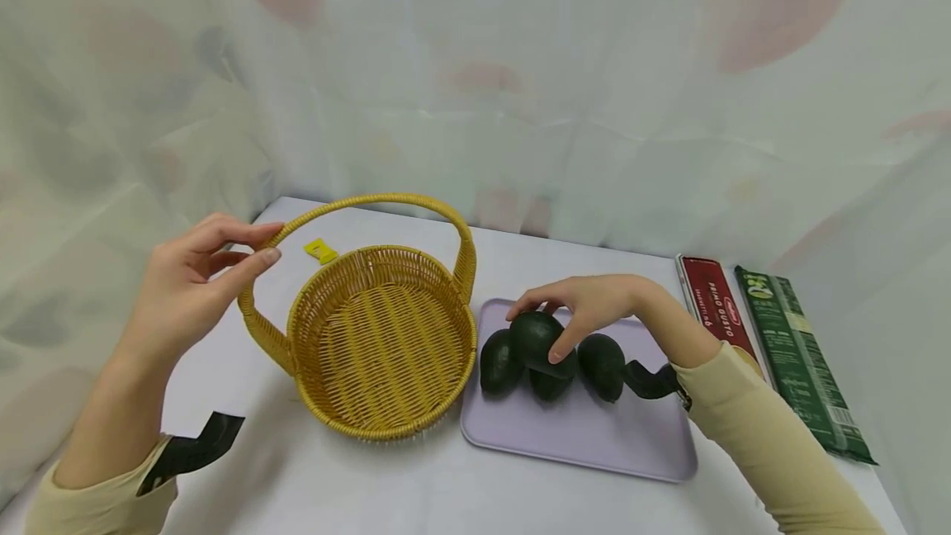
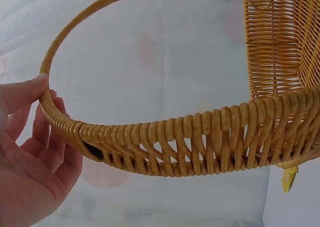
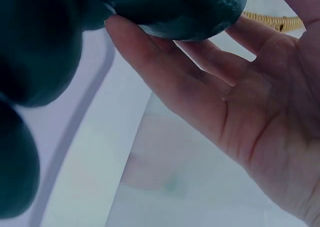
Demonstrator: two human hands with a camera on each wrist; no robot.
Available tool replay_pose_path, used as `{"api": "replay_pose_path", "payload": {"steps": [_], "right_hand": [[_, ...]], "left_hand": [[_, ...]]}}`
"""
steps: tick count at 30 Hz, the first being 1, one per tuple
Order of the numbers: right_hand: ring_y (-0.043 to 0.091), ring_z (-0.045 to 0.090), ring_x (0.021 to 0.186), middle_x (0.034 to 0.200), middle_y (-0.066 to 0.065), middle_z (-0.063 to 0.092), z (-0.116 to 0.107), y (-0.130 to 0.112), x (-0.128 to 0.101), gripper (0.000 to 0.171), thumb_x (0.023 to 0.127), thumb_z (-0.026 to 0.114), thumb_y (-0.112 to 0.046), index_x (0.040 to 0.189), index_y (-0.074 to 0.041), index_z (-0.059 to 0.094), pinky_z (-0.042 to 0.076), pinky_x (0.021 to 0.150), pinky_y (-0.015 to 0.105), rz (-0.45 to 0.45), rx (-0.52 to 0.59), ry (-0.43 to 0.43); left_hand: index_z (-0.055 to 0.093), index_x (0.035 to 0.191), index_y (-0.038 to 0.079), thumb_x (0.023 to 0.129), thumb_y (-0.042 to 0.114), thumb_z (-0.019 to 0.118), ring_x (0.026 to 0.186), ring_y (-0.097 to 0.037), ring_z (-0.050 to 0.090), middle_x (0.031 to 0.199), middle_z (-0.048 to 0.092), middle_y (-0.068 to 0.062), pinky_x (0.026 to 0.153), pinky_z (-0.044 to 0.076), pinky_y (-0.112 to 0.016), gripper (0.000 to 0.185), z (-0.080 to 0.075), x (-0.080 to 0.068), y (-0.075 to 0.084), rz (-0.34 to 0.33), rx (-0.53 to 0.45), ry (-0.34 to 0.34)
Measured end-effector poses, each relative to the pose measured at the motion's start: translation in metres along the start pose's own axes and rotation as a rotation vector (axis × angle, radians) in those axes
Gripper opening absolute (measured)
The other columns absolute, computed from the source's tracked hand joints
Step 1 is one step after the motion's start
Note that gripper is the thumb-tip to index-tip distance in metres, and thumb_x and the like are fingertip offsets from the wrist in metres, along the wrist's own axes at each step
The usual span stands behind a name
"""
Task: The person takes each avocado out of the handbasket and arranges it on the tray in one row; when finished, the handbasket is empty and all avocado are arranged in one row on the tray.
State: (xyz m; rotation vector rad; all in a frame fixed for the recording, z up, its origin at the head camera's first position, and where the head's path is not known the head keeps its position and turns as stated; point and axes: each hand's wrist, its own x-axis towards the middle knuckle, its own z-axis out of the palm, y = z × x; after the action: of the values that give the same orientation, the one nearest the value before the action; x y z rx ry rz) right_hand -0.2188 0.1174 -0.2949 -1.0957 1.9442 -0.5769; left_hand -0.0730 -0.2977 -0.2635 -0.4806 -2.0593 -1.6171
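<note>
Right hand (image 1: 587, 304) curled over top avocado (image 1: 541, 338), long axis slanting toward basket (image 1: 382, 337), stacked on three others on lilac tray (image 1: 587, 436). Left hand (image 1: 196, 279) pinching basket handle (image 1: 371, 203). White surface, two pasta packets (image 1: 750, 329) at right, pale curtain behind.

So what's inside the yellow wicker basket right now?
Nothing shows inside the basket: its woven floor is bare. The avocados sit on the purple tray beside it. The near wall hides a thin strip of the floor.
</note>
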Motion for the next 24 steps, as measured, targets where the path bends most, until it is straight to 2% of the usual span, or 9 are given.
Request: {"api": "replay_pose_path", "payload": {"steps": [5,13,24], "right_hand": [[0.019,0.044,0.129,0.136,-0.015,0.05,0.003,0.01,-0.014,0.061,0.082,0.079,-0.03,0.136,-0.034,0.05,0.035,0.109,0.048,-0.003,0.026,0.03],[0.025,0.044,0.127,0.133,-0.011,0.05,0.008,0.022,-0.039,0.062,0.082,0.079,-0.03,0.137,-0.033,0.05,0.037,0.105,0.046,0.049,0.059,0.081],[0.027,0.044,0.129,0.134,-0.005,0.05,0.019,0.039,-0.069,0.062,0.084,0.078,-0.033,0.139,-0.029,0.048,0.039,0.104,0.048,0.055,0.071,0.142]], "left_hand": [[0.067,0.101,-0.014,0.079,-0.025,0.062,0.092,-0.016,0.063,0.103,0.068,-0.008,0.081,0.052,-0.015,0.024,0.0,0.0,0.0,0.003,-0.015,0.0],[0.068,0.1,-0.012,0.08,-0.023,0.063,0.092,-0.016,0.063,0.102,0.067,-0.009,0.08,0.052,-0.014,0.024,0.001,0.0,0.0,-0.009,0.0,0.017],[0.062,0.099,-0.019,0.08,-0.023,0.063,0.098,-0.017,0.064,0.103,0.068,-0.01,0.08,0.053,-0.015,0.02,0.003,-0.001,-0.002,-0.023,-0.051,0.038]]}}
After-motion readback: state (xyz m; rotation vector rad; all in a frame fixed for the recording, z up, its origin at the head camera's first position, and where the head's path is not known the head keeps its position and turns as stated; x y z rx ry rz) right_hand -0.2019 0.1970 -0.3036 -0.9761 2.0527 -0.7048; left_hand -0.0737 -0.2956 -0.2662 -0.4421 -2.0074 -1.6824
